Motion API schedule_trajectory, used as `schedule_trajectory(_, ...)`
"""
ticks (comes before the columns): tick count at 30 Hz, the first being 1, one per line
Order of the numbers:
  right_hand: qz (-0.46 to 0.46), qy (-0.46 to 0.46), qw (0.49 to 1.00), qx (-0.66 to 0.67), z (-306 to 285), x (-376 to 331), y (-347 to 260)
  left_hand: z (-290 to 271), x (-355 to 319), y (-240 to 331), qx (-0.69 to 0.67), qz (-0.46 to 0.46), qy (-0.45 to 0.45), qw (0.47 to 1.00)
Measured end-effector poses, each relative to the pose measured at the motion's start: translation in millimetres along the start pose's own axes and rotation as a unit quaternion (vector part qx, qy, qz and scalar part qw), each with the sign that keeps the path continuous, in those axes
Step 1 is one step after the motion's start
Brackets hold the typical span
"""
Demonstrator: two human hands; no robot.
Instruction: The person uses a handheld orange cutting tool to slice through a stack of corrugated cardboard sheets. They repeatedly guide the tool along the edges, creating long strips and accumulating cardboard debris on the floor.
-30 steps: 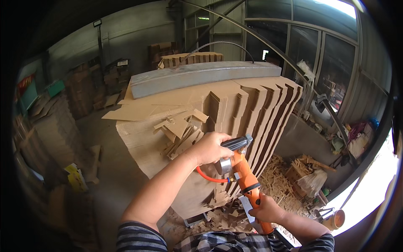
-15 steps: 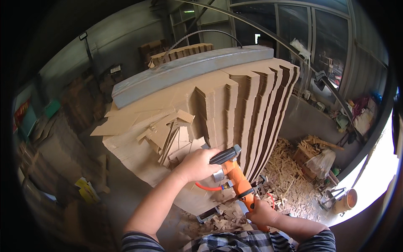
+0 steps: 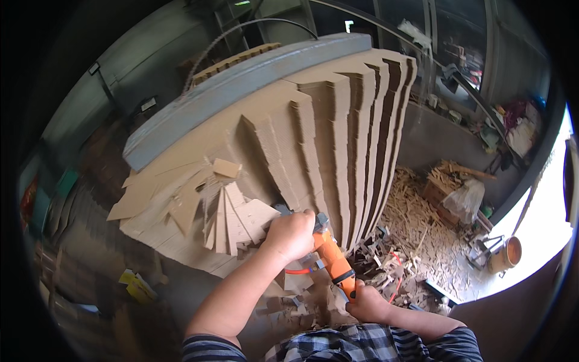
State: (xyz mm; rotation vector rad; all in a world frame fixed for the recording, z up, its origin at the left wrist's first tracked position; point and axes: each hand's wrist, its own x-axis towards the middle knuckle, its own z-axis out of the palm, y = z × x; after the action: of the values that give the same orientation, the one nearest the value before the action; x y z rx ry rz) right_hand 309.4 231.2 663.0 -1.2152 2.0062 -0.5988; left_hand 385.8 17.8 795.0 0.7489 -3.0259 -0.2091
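Note:
An orange air tool [image 3: 333,259] with a red hose [image 3: 297,271] is gripped in both hands, its grey metal head against the near side of a tall stack of notched cardboard sheets [image 3: 278,154]. My left hand [image 3: 292,234] is wrapped round the side handle near the head, mostly hiding that handle. Lower down, my right hand [image 3: 369,304] closes round the rear end of the orange body. Left of my left hand, cut cardboard pieces [image 3: 232,220] fan out and hang loose from the stack's near face. The working tip is hidden.
A long grey metal beam [image 3: 253,90] with an arched dark handle lies across the stack's top. Cardboard scraps [image 3: 422,253] cover the floor to the right, near an orange bucket [image 3: 505,253]. More stacked cardboard [image 3: 78,211] stands on the left, in shadow.
The loose cardboard pieces have fanned apart and dropped, with more scraps tumbling below the tool. The tool has shifted slightly left. My view has tilted, so the stack appears higher and further left.

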Motion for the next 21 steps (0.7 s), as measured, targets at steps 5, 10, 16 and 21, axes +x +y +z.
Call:
schedule_trajectory(5,0.005,-0.014,1.0,0.012,-2,2,1,12,5,-7,-0.024,-0.006,-0.028,0.999)
schedule_trajectory(10,0.018,-0.015,0.999,0.026,11,11,15,32,14,-10,-0.022,-0.038,-0.053,0.998)
schedule_trajectory(16,0.036,-0.02,0.999,0.025,28,24,37,52,16,-5,-0.01,-0.09,-0.075,0.993)
schedule_trajectory(21,0.044,-0.024,0.998,0.023,40,32,54,76,23,-8,0.005,-0.103,-0.092,0.99)
